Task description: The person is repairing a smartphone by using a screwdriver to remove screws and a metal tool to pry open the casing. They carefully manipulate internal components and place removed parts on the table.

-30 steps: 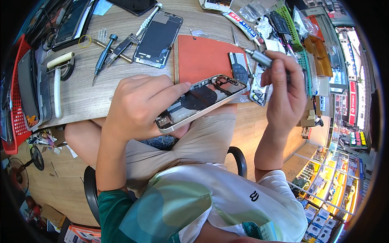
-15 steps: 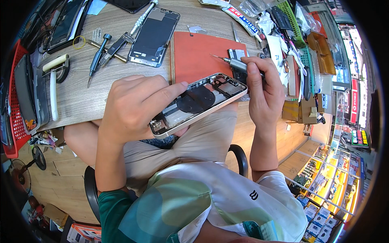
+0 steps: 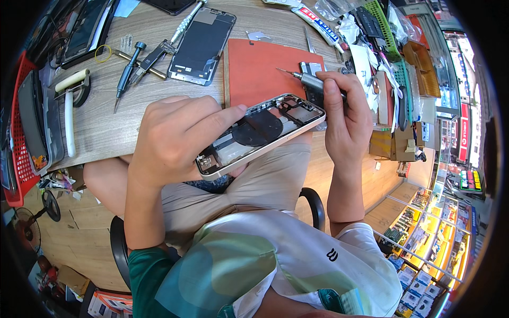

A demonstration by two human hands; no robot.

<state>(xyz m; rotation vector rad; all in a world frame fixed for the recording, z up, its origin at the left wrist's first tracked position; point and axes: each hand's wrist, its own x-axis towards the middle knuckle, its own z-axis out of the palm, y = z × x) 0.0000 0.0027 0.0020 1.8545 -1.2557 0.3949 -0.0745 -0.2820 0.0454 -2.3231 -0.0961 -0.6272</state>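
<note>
My left hand point(image 3: 177, 132) is closed on the opened phone housing point(image 3: 265, 132), which tilts up toward its right end above my lap at the table's front edge. Its index finger lies along the far rim, and the thumb is hidden. A round black pad and bare metal parts show inside the housing. In my right hand point(image 3: 347, 108) is a grey pen-shaped rotary tool point(image 3: 312, 82), gripped between thumb and fingers. The tool's thin bit points left over the red mat point(image 3: 260, 66), apart from the housing. Beyond the tool, a small dark phone part point(image 3: 311, 68) lies partly hidden.
A detached phone screen point(image 3: 203, 47) lies left of the mat, beside a blue screwdriver point(image 3: 128, 71) and other tools. A white roller point(image 3: 70, 124) and a red basket point(image 3: 24, 167) are farther left. Right of the mat are a tube point(image 3: 319, 26), papers and a green basket point(image 3: 383, 32).
The phone housing's right end has shifted very slightly up and right. Both hands keep nearly the same place and hold.
</note>
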